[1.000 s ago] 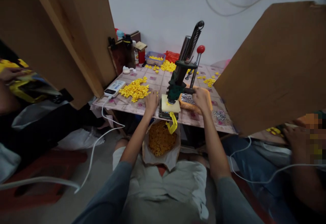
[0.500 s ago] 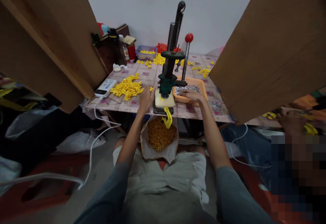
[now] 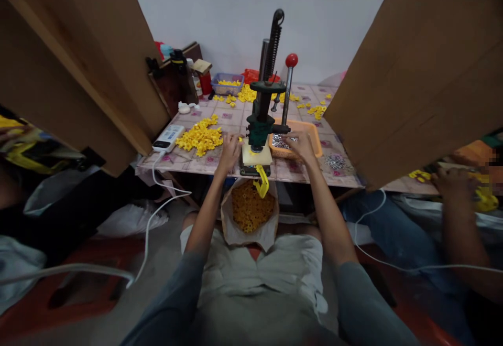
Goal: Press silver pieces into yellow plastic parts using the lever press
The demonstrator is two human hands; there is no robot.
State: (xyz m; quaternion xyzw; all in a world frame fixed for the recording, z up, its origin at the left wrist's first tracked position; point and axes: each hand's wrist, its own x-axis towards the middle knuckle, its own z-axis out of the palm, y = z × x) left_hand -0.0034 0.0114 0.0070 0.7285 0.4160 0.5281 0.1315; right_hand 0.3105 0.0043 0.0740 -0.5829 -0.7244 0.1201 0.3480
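Head view: your press (image 3: pixel 262 120) stands upright at the table's (image 3: pixel 188 158) near edge, its long axis vertical, lever (image 3: pixel 287 90) with red knob pointing up. Your left hand (image 3: pixel 229 149) sits beside the press base, pinching a small yellow piece (image 3: pixel 240 139). Your right hand (image 3: pixel 299 144) rests over the orange tray (image 3: pixel 316 144) of metal bits; whether it grips any, you cannot tell. Since half a second ago, both hands have barely shifted, and the camera has dropped slightly.

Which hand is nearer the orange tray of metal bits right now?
Right. The right hand reaches over the orange tray at its near edge; the left hand is across the press, beside the yellow pile.
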